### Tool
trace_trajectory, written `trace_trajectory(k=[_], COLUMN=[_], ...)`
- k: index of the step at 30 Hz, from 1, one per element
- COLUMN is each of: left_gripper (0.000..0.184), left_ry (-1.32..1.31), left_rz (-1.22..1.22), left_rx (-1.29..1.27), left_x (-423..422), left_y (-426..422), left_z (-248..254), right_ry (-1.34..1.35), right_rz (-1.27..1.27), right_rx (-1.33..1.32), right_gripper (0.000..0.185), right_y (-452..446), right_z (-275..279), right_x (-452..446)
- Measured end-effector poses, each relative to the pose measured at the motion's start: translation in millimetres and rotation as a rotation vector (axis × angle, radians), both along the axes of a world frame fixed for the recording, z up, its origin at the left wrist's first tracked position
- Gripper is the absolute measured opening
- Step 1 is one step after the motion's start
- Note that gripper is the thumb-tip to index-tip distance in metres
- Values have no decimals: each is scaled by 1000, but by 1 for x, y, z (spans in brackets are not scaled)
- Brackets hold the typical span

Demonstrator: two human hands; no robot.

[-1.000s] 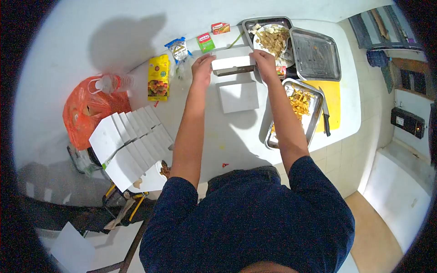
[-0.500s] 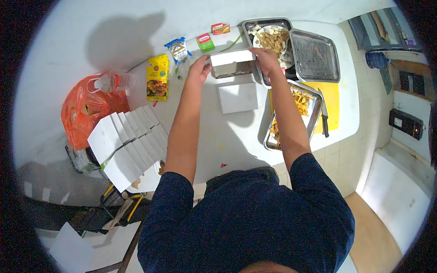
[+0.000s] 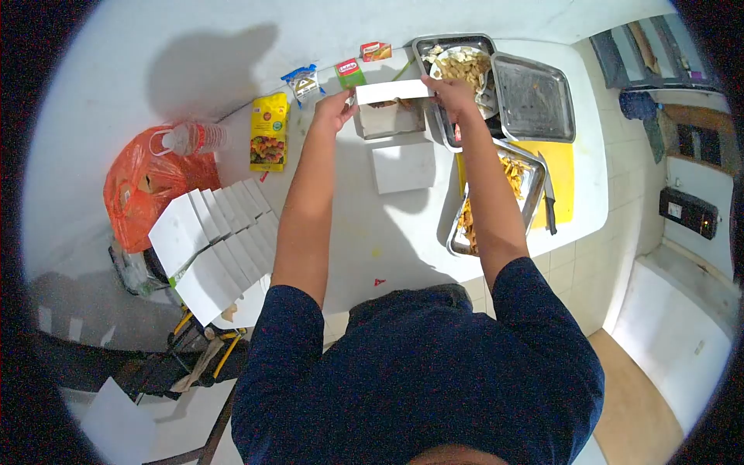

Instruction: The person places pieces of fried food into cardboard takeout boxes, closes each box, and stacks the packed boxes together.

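Observation:
A white box (image 3: 391, 122) stands on the table with its front flap raised, and something brownish shows faintly inside. My left hand (image 3: 335, 111) pinches the box at its upper left corner. At the upper right corner my right hand (image 3: 452, 98) grips the same box, thumb and fingers closed on its edge. Just below it, nearer to me, lies a closed white box (image 3: 404, 167). To the right of my right hand is a metal tray (image 3: 451, 40) with a plate of pale food pieces (image 3: 463, 68).
An empty-looking metal tray (image 3: 535, 97), a tray of fries (image 3: 532, 190), a yellow board (image 3: 564, 186) and a knife (image 3: 549, 203) are at the right. Stacked white boxes (image 3: 225, 240), a red bag (image 3: 128, 174), a bottle (image 3: 194, 139) and a yellow packet (image 3: 269, 132) are at the left.
The held box has tilted, so more of its inside and front wall shows. My left hand has shifted slightly left and my right hand slightly up along the box.

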State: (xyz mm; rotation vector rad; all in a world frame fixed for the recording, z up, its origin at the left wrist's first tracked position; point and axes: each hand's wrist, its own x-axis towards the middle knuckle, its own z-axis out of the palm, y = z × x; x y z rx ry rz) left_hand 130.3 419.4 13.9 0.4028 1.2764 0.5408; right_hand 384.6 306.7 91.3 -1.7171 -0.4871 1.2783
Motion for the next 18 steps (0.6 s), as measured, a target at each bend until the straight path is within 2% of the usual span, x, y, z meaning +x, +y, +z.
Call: trace_trajectory(k=[2, 5, 9, 12, 15, 16, 18], left_gripper=[24, 30, 46, 44, 43, 43, 42], left_ry=[43, 122, -29, 301, 129, 102, 47], left_rz=[-27, -30, -77, -146, 42, 38, 29], left_rx=[33, 31, 226, 419, 345, 326, 284], left_x=[1, 8, 4, 4, 3, 1, -1], left_y=[-7, -18, -41, -52, -64, -64, -60], left_z=[14, 27, 30, 17, 3, -3, -11], right_ry=[-28, -21, 25, 115, 117, 105, 181], right_rz=[14, -3, -79, -120, -91, -77, -59], right_rx=[-29, 33, 67, 126, 23, -33, 9], right_gripper=[36, 32, 35, 34, 30, 29, 31], right_y=[1, -1, -14, -26, -33, -34, -22], right_z=[9, -15, -36, -30, -6, 2, -48], right_x=[-4, -9, -12, -23, -24, -25, -11])
